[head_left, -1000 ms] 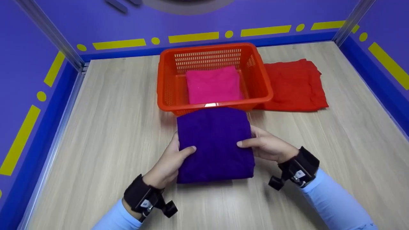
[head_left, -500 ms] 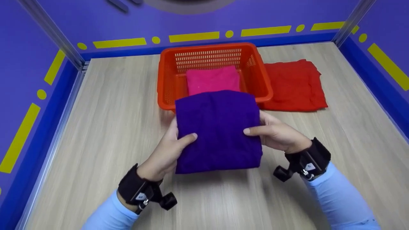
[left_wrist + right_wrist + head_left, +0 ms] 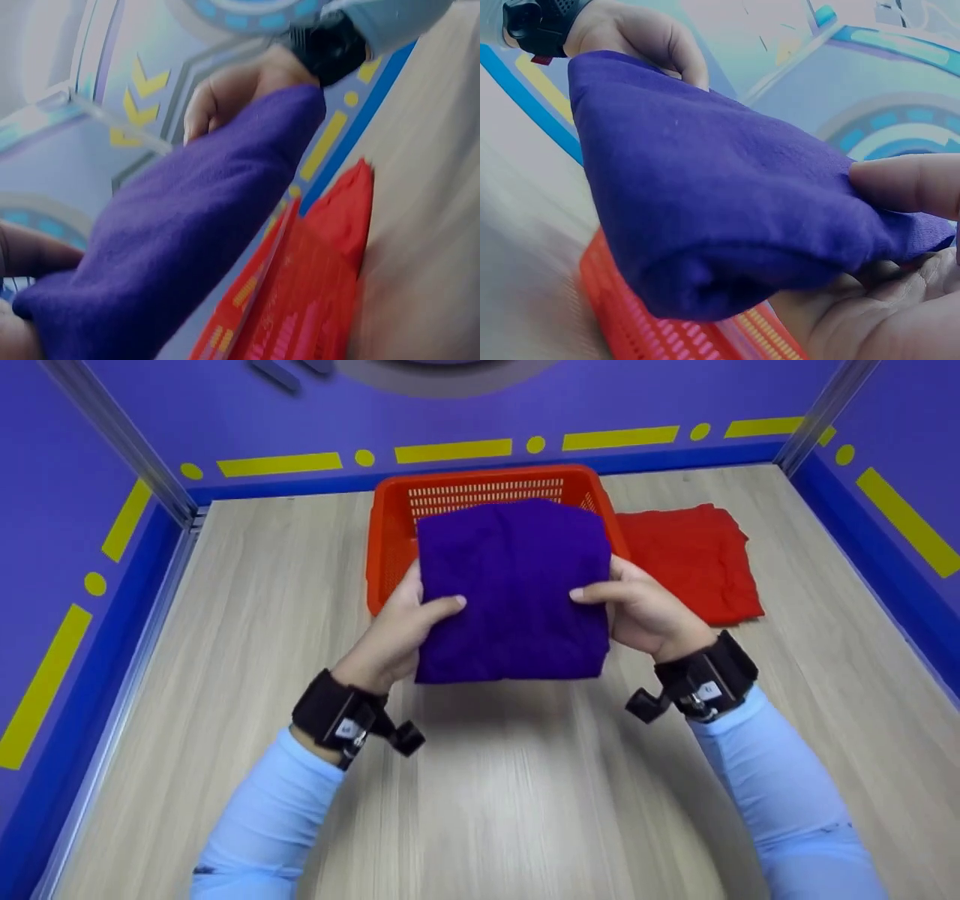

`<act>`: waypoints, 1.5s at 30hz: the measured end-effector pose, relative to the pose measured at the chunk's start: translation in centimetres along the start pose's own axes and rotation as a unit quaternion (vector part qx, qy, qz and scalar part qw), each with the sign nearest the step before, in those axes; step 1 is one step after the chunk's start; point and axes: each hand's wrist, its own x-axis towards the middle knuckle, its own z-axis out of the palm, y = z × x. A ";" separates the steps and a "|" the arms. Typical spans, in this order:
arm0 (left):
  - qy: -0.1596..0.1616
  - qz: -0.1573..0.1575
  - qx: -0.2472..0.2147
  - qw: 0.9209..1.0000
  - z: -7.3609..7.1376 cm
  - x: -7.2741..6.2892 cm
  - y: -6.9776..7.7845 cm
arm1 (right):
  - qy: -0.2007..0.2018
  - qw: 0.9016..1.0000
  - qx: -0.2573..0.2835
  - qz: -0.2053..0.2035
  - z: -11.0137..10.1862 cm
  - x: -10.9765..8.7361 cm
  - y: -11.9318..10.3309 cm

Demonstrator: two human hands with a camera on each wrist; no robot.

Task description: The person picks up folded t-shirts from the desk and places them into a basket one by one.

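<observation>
A folded purple cloth (image 3: 514, 592) is held level in the air, overlapping the orange-red basket (image 3: 386, 547) in the head view. My left hand (image 3: 401, 626) grips its left edge, thumb on top and fingers underneath. At the opposite edge my right hand (image 3: 649, 611) pinches it the same way. In the right wrist view the cloth (image 3: 705, 172) shows its thick folded layers, with the basket (image 3: 622, 300) below it. The pink cloth in the basket is hidden from the head view by the purple one.
A folded red cloth (image 3: 690, 559) lies on the wooden table (image 3: 262, 585) against the basket's right side. Purple-blue panels (image 3: 285, 427) with yellow marks wall in the table at the back and both sides.
Both hands have carried the purple cloth forward and up, from in front of the basket to over it. The pink cloth, visible before, is now covered from view.
</observation>
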 end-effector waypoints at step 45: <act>0.132 -0.100 0.099 0.981 -2.7 12.7 -1.3 | 0.191 0.976 -0.080 0.070 -4.9 11.6 -1.1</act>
